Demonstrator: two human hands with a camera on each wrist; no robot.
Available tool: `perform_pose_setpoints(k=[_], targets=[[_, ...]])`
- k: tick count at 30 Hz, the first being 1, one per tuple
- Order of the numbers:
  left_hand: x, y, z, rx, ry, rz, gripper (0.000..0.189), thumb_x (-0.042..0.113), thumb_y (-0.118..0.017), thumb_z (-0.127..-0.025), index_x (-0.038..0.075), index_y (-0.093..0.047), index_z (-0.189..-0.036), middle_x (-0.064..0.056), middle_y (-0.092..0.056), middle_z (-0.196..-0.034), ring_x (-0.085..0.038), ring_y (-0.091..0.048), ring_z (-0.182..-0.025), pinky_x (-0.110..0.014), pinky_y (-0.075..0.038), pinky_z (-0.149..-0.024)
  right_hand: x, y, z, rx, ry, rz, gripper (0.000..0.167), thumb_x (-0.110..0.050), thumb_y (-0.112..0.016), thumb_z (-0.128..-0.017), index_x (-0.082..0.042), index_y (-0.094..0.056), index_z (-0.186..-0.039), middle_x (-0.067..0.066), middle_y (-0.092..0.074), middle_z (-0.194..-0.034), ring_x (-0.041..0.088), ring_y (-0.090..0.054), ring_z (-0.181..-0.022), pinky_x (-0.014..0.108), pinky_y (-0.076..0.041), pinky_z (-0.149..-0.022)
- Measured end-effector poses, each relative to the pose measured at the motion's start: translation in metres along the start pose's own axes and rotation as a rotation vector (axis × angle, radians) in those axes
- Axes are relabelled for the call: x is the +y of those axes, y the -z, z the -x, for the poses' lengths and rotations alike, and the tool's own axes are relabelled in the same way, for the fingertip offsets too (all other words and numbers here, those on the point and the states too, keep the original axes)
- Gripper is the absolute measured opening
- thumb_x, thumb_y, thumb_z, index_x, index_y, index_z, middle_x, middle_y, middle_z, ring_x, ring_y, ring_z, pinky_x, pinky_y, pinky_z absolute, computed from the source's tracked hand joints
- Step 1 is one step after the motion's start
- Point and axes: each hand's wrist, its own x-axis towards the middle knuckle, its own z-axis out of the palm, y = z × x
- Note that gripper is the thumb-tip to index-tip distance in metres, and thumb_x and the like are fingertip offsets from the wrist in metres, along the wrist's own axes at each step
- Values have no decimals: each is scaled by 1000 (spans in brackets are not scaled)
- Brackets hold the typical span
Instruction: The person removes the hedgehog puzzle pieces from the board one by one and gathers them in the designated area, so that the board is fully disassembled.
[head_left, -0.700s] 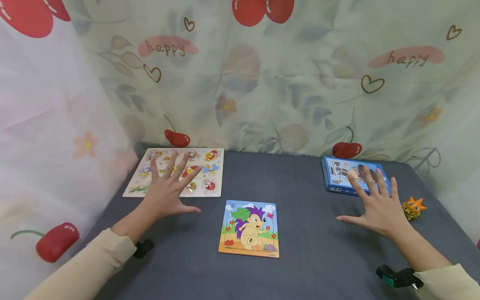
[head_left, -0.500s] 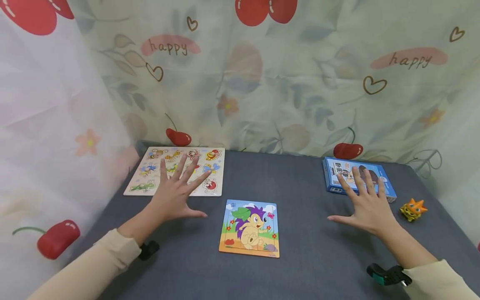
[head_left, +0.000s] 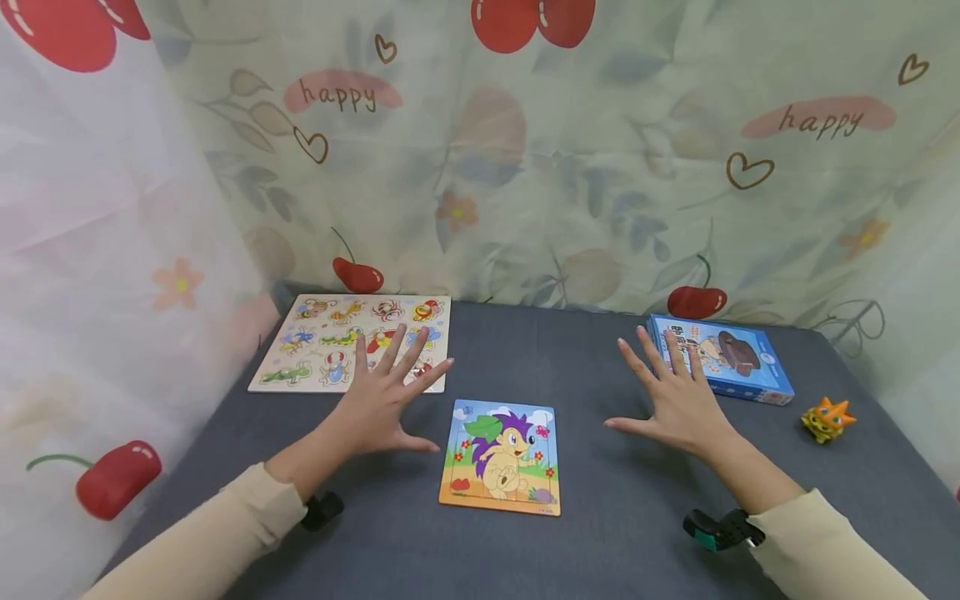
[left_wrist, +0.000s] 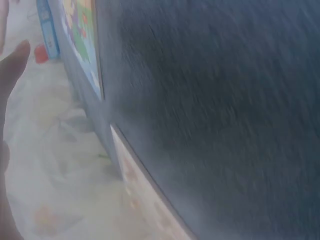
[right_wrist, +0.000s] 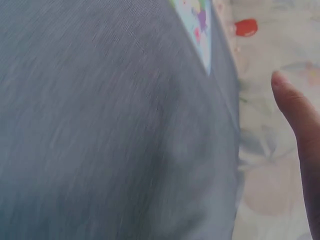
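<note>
A square hedgehog jigsaw puzzle lies flat on the dark grey table between the two hands in the head view. To its left, the left hand is held over the table with fingers spread and nothing in it. Its fingers overlap the front right part of an insect puzzle board. On the other side, the right hand is likewise spread and holds nothing, its fingertips overlapping the left end of a blue box. Each wrist view shows a thumb, with the hedgehog puzzle partly in sight at the top.
An orange and yellow spiky toy figure stands at the right, near the blue box. Behind the table hangs a printed curtain with cherries and hearts, and more cloth runs along the left side. Each wrist wears a black band.
Both hands have moved inward toward the hedgehog puzzle, the left going right and the right going left. More of the insect board and the blue box shows. The objects stay in place.
</note>
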Motion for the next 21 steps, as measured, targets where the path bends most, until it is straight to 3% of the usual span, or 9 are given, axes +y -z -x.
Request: perform_pose_setpoints(k=[7,14,21], targets=[[17,-3,1,-45,6,62,114,83,-61,-55,35,-17,-149,-7,11,-158,-36,11,-144,-77,-1,-99,-29,-7,-21,-36,1,-99,107,-71,-60,-70,-30,-2,-151,5,-5,-159,40,1,-144,63,-4,-111],[36,3,-1,-204,45,140,114,81,-63,-55,34,-17,-149,-11,8,-158,-39,2,-144,-76,-3,-100,-58,-19,-39,-28,45,-237,101,-65,-59,-77,-26,-3,-151,9,-11,-158,41,-6,-143,63,-8,-110],[55,-1,-7,-391,71,270,106,74,-66,-61,36,-20,-148,-11,10,-158,-38,1,-144,-72,-6,-104,-88,-30,-53,-90,56,-444,90,-48,-63,-84,-14,-14,-151,11,-7,-158,39,-11,-143,61,-12,-112]])
